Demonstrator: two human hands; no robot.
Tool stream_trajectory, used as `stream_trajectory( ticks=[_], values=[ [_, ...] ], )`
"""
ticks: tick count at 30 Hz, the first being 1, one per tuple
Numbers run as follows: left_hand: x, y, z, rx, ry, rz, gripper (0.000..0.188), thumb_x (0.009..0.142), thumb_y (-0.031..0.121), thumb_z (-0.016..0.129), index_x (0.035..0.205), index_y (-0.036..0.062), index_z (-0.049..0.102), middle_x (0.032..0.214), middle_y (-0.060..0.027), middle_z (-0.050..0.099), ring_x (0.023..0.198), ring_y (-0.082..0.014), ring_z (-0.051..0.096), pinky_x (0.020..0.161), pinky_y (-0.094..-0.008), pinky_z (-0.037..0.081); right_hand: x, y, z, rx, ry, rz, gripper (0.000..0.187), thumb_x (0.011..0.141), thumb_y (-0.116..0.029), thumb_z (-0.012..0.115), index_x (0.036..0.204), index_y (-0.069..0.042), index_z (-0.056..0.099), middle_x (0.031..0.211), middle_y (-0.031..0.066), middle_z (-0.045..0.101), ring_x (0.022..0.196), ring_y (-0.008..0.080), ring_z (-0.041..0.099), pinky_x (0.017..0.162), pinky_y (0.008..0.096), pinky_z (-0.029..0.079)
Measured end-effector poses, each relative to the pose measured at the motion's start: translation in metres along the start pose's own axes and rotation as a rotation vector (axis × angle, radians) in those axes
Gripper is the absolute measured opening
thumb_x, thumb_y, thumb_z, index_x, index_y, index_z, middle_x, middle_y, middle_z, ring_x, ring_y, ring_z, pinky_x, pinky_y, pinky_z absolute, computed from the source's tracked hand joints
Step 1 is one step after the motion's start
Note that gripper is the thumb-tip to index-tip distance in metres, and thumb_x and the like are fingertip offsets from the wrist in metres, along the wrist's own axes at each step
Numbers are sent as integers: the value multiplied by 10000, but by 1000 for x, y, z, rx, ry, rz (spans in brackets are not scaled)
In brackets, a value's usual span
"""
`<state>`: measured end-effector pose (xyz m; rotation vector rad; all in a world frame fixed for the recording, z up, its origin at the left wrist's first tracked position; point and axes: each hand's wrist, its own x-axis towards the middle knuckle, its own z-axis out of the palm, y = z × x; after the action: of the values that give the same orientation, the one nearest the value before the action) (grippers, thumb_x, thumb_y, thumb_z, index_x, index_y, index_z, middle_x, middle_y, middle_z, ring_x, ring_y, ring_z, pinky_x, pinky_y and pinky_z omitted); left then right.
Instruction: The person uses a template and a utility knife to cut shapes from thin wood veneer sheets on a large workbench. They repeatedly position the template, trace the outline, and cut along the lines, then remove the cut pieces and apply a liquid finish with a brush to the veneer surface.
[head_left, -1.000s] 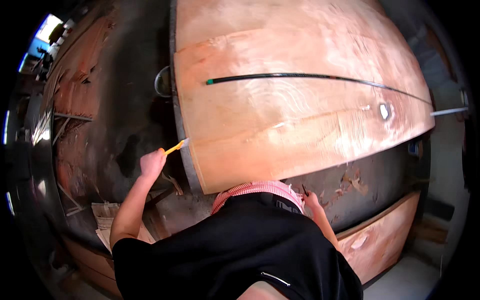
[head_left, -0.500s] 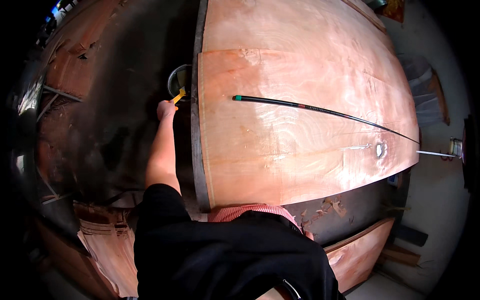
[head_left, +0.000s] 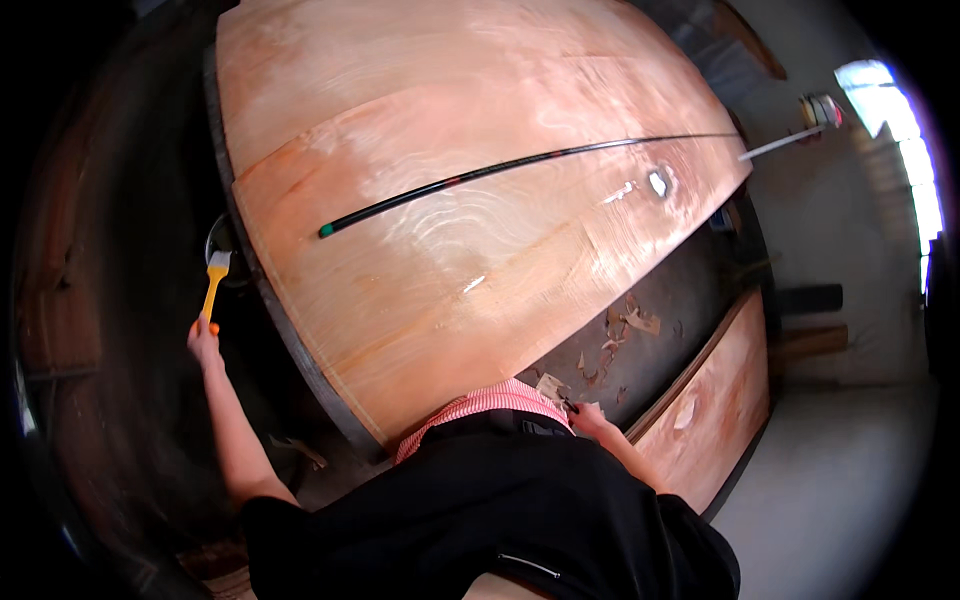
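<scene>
My left hand (head_left: 204, 338) is closed round the handle of a paint brush (head_left: 213, 285) with a yellow handle and pale bristles. The bristle end points up, beside the rim of a round metal pot (head_left: 212, 238) by the table's left edge. Close to my waist, my right hand (head_left: 588, 415) is closed on a small dark object (head_left: 571, 407), mostly hidden and too small to name. Before me lies a broad wood veneer sheet (head_left: 400, 290) with shiny, wet-looking patches. Across it rests a long black tapering pole (head_left: 450, 181) with a green end, touched by neither hand.
The table's dark edge (head_left: 300, 350) curves along the left side of the sheet. Wood scraps (head_left: 610, 345) litter a dark surface to the right of my waist. More veneer sheets (head_left: 700, 420) lie at the lower right. A white rod (head_left: 780, 145) sticks out beyond the table.
The view has turned, so the table and pole appear tilted and further left. The brush has come away from the pot, bristles now showing. My right hand has come into view at my waist.
</scene>
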<state>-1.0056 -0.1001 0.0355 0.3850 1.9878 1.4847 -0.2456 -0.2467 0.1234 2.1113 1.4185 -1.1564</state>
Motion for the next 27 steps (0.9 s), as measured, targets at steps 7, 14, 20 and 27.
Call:
stream_trajectory(
  ticks=[7, 14, 20, 27],
  values=[
    [-133, 69, 53, 54, -215, 5, 241, 828, 290, 519, 822, 49, 533, 541, 32, 415, 392, -15, 290, 334, -160, 193, 11, 14, 7, 52, 4, -38, 313, 753, -332, 495, 788, -45, 614, 737, 134, 611, 734, 289, 580, 674, 367, 438],
    [-213, 74, 212, 31, -590, -40, 201, 827, 248, 520, 823, 47, 515, 549, 30, 426, 408, -20, 325, 333, -150, 209, 32, 67, 21, 226, 141, 17, 239, 749, -279, 501, 805, -88, 634, 727, 105, 618, 724, 235, 591, 669, 333, 444],
    [-290, 106, 363, 99, -776, 27, 191, 823, 229, 526, 779, 43, 524, 528, 12, 456, 390, -27, 337, 329, -160, 228, 74, 116, 28, 297, 148, 66, 225, 743, -272, 513, 796, -87, 630, 723, 103, 617, 711, 226, 595, 648, 325, 451],
    [-355, 127, 559, 214, -933, 118, 208, 833, 248, 497, 734, 67, 515, 539, 18, 466, 380, -23, 332, 331, -160, 227, 99, 142, -3, 516, 167, 166, 184, 737, -212, 514, 812, -64, 594, 744, 126, 606, 730, 261, 585, 670, 351, 449]
  ],
)
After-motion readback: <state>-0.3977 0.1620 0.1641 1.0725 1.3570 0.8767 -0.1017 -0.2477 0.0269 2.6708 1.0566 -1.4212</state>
